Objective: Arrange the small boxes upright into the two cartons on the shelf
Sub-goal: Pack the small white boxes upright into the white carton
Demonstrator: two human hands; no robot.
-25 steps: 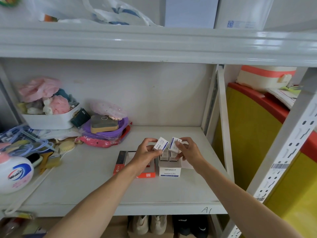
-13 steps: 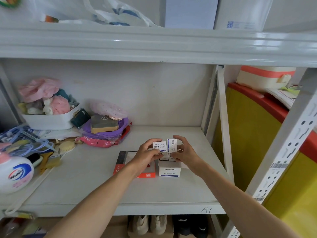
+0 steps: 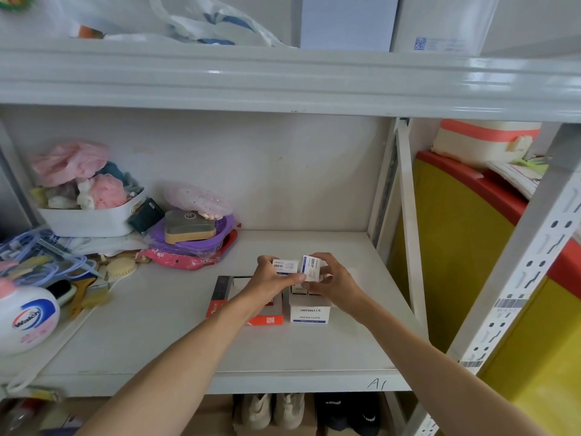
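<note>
Two cartons sit side by side on the white shelf point(image 3: 176, 335): a red and black carton point(image 3: 220, 297) on the left and a white carton point(image 3: 309, 313) marked PAPER CLIPS on the right. My left hand point(image 3: 268, 283) grips a small white and blue box point(image 3: 285, 266) lying on its side. My right hand point(image 3: 336, 281) grips a second small white and blue box point(image 3: 311, 266), held upright and touching the first. Both boxes hover just above the white carton, where a couple of small boxes point(image 3: 300, 290) stand partly hidden by my fingers.
Clutter fills the shelf's left side: a white tub of bath sponges point(image 3: 85, 215), a purple bag with a soap case point(image 3: 188, 231), brushes and a Walch bottle point(image 3: 25, 319). A shelf post point(image 3: 408, 247) stands at the right, with a yellow and red panel point(image 3: 465, 253) beyond. Shoes point(image 3: 270, 410) sit below.
Both hands have drawn the two small boxes together and shifted them slightly back over the white carton. The right box has turned from tilted to upright.
</note>
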